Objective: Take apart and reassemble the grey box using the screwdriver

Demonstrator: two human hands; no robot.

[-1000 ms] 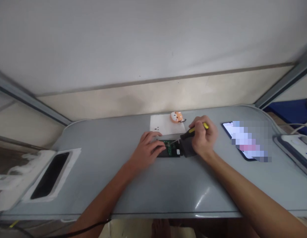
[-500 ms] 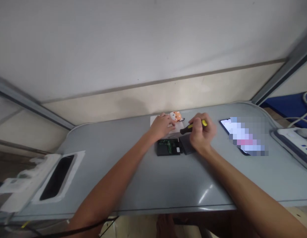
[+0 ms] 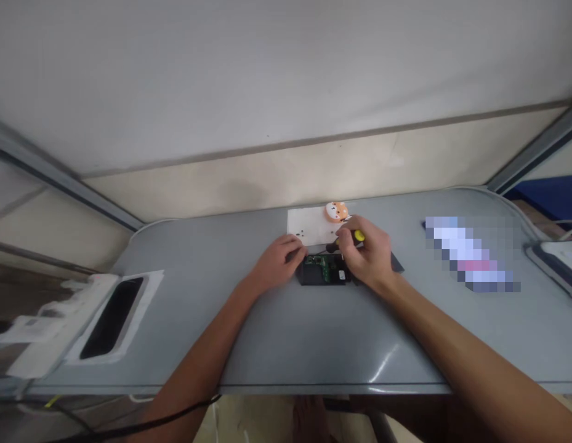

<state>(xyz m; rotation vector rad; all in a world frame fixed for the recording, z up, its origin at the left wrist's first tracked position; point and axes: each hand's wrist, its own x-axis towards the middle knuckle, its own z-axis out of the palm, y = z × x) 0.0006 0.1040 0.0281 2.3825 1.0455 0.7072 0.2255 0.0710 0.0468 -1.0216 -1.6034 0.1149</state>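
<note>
My right hand [image 3: 371, 249] grips a screwdriver [image 3: 358, 235] with a yellow and black handle. Its shaft points left over the top edge of an open black case [image 3: 313, 277] that holds a green circuit board [image 3: 326, 266]. At the case's upper left corner, my left hand [image 3: 280, 261] has its thumb and fingers closed together; the fingertips touch the case there. A flat dark panel [image 3: 397, 263] lies partly hidden under my right hand. Behind the case is a white sheet [image 3: 308, 221] with several small dark pieces on it, probably screws.
An orange and white animal-faced round item [image 3: 336, 211] sits on the sheet's far edge. A phone [image 3: 468, 252] with a blurred screen lies right, near a power strip [image 3: 558, 264]. On the left, a black phone [image 3: 112, 317] rests on white paper beside another white strip [image 3: 68, 320].
My left hand has moved from the white sheet down to the case's left corner. My right hand has brought the screwdriver lower, over the case. The view has shifted slightly.
</note>
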